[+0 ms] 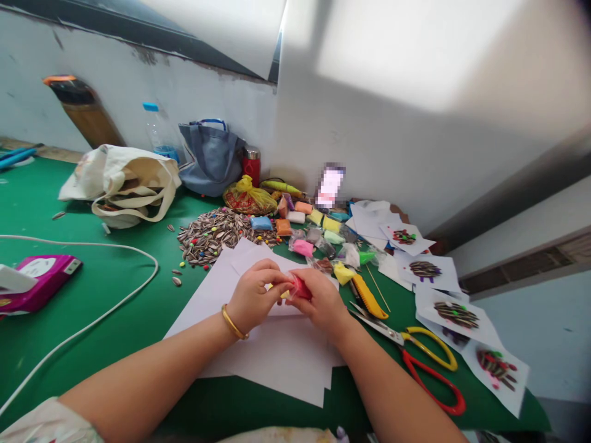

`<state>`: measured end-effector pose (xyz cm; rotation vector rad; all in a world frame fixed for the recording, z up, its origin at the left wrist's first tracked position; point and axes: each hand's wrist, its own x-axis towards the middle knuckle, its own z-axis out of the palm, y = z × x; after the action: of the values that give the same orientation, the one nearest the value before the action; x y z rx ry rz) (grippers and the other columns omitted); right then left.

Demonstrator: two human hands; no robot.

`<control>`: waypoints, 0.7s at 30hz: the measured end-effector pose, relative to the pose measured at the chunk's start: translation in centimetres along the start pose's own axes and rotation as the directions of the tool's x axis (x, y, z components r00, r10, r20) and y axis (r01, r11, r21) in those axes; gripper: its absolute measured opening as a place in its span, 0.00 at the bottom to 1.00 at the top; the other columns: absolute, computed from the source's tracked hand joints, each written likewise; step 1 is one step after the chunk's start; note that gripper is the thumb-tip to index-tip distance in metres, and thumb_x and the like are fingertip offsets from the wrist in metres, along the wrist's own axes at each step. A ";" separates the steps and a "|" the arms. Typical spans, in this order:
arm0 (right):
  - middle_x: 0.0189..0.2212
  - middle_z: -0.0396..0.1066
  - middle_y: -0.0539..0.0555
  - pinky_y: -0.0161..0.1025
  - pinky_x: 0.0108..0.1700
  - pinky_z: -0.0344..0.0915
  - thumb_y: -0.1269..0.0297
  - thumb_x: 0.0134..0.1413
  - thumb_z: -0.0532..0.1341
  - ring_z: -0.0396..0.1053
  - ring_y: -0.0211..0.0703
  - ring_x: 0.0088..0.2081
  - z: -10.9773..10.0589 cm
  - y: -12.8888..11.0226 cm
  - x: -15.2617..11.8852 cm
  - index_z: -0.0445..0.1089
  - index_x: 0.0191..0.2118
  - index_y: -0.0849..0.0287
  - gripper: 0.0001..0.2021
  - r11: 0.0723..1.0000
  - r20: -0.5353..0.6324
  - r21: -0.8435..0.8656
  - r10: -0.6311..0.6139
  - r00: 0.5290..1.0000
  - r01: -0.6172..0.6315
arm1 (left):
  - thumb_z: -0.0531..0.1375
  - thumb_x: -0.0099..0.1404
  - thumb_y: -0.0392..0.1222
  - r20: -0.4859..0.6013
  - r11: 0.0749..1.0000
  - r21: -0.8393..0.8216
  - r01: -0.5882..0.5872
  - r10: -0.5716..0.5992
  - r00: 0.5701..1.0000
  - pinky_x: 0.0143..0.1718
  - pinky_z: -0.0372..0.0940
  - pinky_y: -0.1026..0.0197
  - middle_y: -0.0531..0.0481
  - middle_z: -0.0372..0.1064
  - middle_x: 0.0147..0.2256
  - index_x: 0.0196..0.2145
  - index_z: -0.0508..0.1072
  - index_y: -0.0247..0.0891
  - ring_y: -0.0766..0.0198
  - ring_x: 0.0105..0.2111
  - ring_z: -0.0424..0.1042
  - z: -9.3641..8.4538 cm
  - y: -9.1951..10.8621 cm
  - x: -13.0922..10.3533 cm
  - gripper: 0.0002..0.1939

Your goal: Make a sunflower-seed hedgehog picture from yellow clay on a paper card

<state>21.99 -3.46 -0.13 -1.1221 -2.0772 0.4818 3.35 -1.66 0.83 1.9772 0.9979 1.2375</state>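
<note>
Head view: your left hand (258, 294) pinches the clear wrapping of a red packet (301, 288); your right hand (324, 303) is clasped around its body, above white paper (277, 351). Done: several sheets (447, 271) at right bear striped-seed figures with coloured bits. Left, by judgement: this packet's contents appear unapplied; whether the wrapping is open, cannot tell.

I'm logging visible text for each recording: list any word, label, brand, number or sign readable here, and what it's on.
No text is readable.
Purple box: label too small and blurred.
Water bottle: label too blurred.
Red flask: markings too small.
Phone: screen pixelated.
Red packet: no lettering discernible.
</note>
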 end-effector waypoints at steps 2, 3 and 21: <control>0.43 0.73 0.56 0.45 0.46 0.65 0.53 0.55 0.64 0.69 0.49 0.44 0.0 0.1 0.0 0.67 0.51 0.56 0.21 1.000 -0.001 0.008 0.017 1.000 -0.017 | 0.62 0.62 0.37 -0.017 1.000 0.004 0.003 -0.003 1.000 0.35 0.66 0.64 0.50 0.67 0.31 0.32 0.79 0.38 0.66 0.32 0.68 -0.1 0.0 0.0 0.04; 0.43 0.73 0.56 0.45 0.46 0.65 0.52 0.55 0.64 0.69 0.49 0.44 0.0 0.1 0.1 0.67 0.51 0.56 0.21 1.000 -0.006 0.011 0.025 1.000 -0.025 | 0.62 0.62 0.37 -0.028 1.000 0.003 0.003 -0.003 1.000 0.35 0.65 0.64 0.50 0.67 0.31 0.32 0.78 0.38 0.66 0.32 0.68 -0.1 0.0 0.0 0.04; 0.43 0.73 0.56 0.45 0.45 0.65 0.52 0.54 0.64 0.69 0.50 0.44 0.2 0.0 0.1 0.68 0.52 0.55 0.22 0.993 0.046 0.002 0.114 0.992 -0.114 | 0.64 0.60 0.42 0.037 0.991 -0.050 0.123 -0.121 0.992 0.37 0.64 0.61 0.50 0.67 0.31 0.30 0.78 0.39 0.64 0.33 0.68 -0.2 -0.4 0.4 0.05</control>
<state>21.82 -3.40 -0.24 -1.2424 -2.0572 0.5722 3.21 -1.07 0.77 1.8623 1.0434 1.1479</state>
